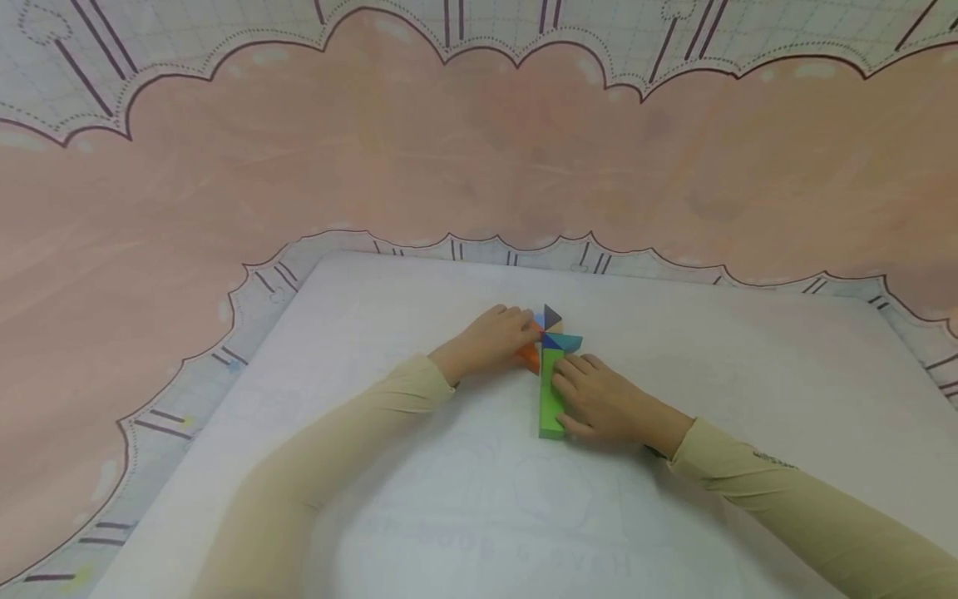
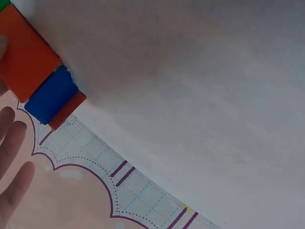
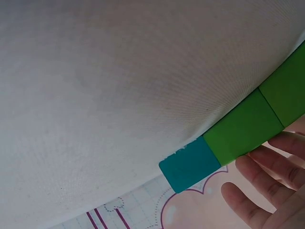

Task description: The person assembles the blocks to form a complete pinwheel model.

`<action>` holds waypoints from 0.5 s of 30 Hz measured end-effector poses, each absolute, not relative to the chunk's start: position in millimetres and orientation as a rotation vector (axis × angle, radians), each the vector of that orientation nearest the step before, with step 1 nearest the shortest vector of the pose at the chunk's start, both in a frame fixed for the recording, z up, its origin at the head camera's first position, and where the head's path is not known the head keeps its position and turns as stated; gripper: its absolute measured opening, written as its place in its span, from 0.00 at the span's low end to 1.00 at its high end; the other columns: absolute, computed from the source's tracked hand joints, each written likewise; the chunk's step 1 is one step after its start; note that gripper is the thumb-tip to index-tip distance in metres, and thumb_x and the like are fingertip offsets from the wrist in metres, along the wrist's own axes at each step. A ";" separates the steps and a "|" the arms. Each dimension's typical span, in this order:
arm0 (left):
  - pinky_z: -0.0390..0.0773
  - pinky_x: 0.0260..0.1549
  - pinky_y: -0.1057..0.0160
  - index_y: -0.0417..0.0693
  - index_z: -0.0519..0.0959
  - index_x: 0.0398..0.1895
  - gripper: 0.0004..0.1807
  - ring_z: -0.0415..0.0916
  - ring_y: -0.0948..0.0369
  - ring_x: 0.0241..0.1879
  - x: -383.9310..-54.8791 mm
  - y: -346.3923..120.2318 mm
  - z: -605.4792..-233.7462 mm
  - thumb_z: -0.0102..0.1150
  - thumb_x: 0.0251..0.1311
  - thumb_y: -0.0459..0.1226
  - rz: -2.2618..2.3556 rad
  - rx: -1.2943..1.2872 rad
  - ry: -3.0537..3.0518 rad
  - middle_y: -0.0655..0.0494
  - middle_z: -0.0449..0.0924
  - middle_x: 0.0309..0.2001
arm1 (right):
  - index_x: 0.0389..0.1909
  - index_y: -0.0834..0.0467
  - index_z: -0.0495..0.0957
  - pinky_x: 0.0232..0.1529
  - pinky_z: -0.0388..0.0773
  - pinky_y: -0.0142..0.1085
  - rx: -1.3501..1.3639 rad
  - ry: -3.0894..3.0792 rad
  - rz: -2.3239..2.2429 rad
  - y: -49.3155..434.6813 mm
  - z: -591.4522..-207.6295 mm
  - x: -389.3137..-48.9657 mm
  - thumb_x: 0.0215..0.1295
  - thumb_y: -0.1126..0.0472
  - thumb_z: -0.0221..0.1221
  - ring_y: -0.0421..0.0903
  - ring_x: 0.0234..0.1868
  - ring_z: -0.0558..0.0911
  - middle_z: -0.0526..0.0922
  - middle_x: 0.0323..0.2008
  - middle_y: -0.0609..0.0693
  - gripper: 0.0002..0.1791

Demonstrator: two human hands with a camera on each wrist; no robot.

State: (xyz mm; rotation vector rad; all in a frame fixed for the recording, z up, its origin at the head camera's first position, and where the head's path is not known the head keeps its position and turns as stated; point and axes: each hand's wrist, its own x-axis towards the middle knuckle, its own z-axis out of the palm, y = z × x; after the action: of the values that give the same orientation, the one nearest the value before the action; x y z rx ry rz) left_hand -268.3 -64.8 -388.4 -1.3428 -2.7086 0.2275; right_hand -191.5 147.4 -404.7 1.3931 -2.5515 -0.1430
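Toy blocks lie together in a pinwheel shape near the middle of the white tabletop. Green blocks (image 1: pixel 551 395) form its straight stem, and blue, teal and orange blocks meet at its top. My left hand (image 1: pixel 490 341) is at the left of the pinwheel; in the left wrist view a digit touches the orange block (image 2: pixel 28 52), with a blue block (image 2: pixel 52 95) beyond it. My right hand (image 1: pixel 609 403) rests against the right side of the stem, fingers fairly straight. In the right wrist view a teal block (image 3: pixel 190 164) adjoins the green ones. Left fingertips are partly hidden.
The white tabletop (image 1: pixel 389 308) has faint print showing through. Around it spreads a pinkish patterned floor covering (image 1: pixel 419 166) with scalloped purple outlines. The table's far edge lies beyond the blocks.
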 end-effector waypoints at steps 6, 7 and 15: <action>0.71 0.50 0.60 0.54 0.77 0.50 0.21 0.72 0.60 0.44 -268.3 -66.6 -386.0 0.55 0.60 0.55 0.188 -1.321 -2.741 0.56 0.76 0.47 | 0.45 0.60 0.70 0.55 0.71 0.46 1.395 -2.551 -0.138 147.2 -405.2 -192.7 0.63 0.45 0.50 0.53 0.53 0.74 0.74 0.47 0.55 0.22; 0.71 0.50 0.60 0.53 0.78 0.49 0.22 0.72 0.60 0.43 -268.3 -67.2 -386.0 0.54 0.60 0.56 0.185 -1.312 -2.747 0.56 0.75 0.46 | 0.45 0.60 0.70 0.55 0.71 0.46 1.396 -2.552 -0.138 147.3 -405.3 -192.9 0.63 0.45 0.50 0.53 0.53 0.74 0.74 0.47 0.55 0.22; 0.69 0.58 0.56 0.55 0.70 0.58 0.27 0.71 0.58 0.51 -264.9 -78.6 -382.0 0.59 0.56 0.52 0.234 -1.343 -2.823 0.54 0.73 0.55 | 0.45 0.60 0.70 0.55 0.71 0.46 1.395 -2.573 -0.127 147.1 -404.6 -192.7 0.64 0.45 0.50 0.53 0.53 0.73 0.74 0.47 0.55 0.22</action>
State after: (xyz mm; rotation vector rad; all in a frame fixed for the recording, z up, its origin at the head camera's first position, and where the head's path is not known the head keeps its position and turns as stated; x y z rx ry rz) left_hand -264.9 -78.6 -382.0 -1.3430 -2.8230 0.2341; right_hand -192.7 147.1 -404.6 1.3947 -2.5728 -0.1266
